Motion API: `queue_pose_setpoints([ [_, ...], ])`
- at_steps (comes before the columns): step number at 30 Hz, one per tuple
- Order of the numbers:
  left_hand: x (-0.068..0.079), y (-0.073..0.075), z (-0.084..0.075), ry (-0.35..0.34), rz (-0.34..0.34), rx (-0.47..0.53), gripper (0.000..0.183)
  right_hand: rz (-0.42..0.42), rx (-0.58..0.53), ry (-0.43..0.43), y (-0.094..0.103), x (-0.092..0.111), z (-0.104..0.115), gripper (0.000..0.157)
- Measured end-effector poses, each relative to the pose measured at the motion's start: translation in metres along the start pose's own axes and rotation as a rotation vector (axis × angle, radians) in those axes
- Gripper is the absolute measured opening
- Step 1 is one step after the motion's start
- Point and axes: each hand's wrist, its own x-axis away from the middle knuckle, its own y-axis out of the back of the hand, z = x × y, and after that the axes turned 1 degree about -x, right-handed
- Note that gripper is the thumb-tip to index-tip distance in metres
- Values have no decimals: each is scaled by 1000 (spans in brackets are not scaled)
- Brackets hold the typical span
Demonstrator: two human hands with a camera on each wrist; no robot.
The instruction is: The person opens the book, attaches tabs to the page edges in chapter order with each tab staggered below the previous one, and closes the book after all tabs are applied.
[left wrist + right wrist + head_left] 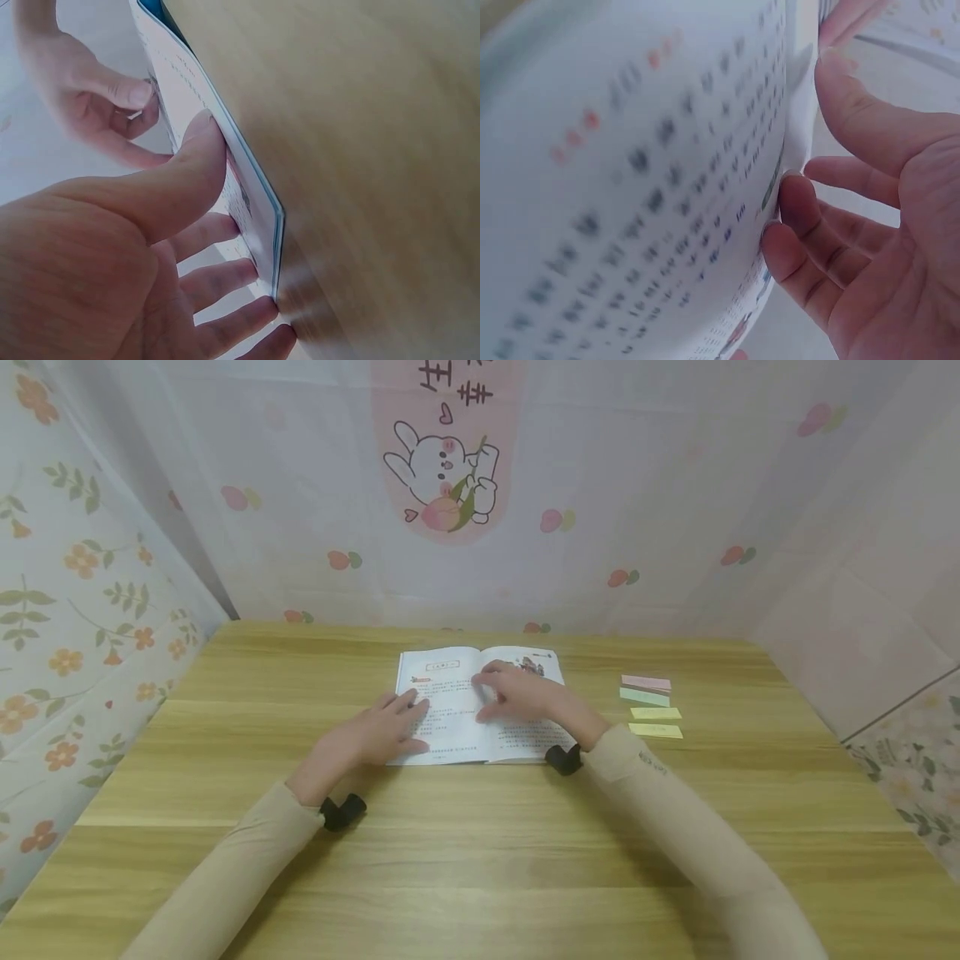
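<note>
An open book with printed text lies flat on the wooden table, a small illustration at the top of its right page. My left hand rests on the left page near its outer edge, fingers spread. In the left wrist view, the thumb of that hand lies over the page and the other fingers extend along the book's edge. Over the centre fold is my right hand, its fingers loosely bent. The right wrist view shows that hand's fingertips touching the page, with the thumb apart from them.
To the right of the book lie a pink paper strip, a green strip and two yellow strips. A patterned curtain hangs behind the table. Black bands sit at both wrists.
</note>
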Motion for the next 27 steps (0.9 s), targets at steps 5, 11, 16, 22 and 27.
queue_pose_setpoints([
  [5,0,2,0,0,3,-8,70,16,22,-19,6,-10,-4,66],
  [11,0,2,-1,18,13,3,70,71,24,-86,11,-23,-8,74],
  [16,0,3,-2,18,9,8,69,108,-8,-159,14,-33,-10,82],
  [22,0,3,-2,16,26,18,69,126,-52,-208,13,-38,-14,89],
  [27,0,3,-3,12,34,16,69,149,-73,-209,10,-38,-16,91],
])
